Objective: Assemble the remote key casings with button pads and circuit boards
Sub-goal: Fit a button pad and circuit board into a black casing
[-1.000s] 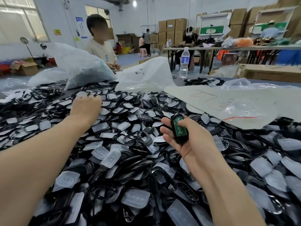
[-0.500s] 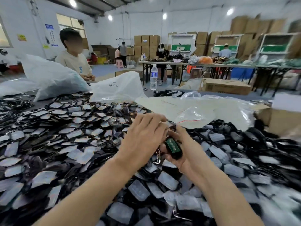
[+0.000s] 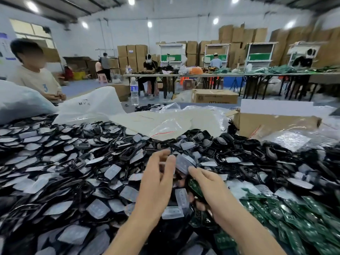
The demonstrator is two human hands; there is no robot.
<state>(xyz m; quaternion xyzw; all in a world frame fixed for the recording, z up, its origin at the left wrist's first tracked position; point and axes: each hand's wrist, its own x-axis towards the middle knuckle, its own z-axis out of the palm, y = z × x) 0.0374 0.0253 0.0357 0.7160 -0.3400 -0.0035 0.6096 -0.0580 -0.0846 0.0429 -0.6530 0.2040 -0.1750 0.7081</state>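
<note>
My right hand (image 3: 211, 192) grips a black key casing with a green circuit board (image 3: 195, 186) seated in it, tilted toward me above the pile. Just to its left, my left hand (image 3: 158, 183) is raised with its back to me and its fingers spread and blurred. A translucent button pad (image 3: 184, 162) sits right at those fingertips. Blur hides whether the fingers pinch it or it lies on the heap behind. The pile of black casings and clear button pads (image 3: 73, 172) covers the table under both hands.
Loose green circuit boards (image 3: 294, 214) are heaped at the lower right. Behind the pile lie clear plastic bags (image 3: 165, 122), a white bag (image 3: 92, 107), a cardboard box (image 3: 276, 124) and a water bottle (image 3: 134, 92). A person (image 3: 35, 76) sits at the far left.
My left hand went from the far pile to my right hand and now spreads its fingers beside the casing. My view swung right, bringing the green boards into sight.
</note>
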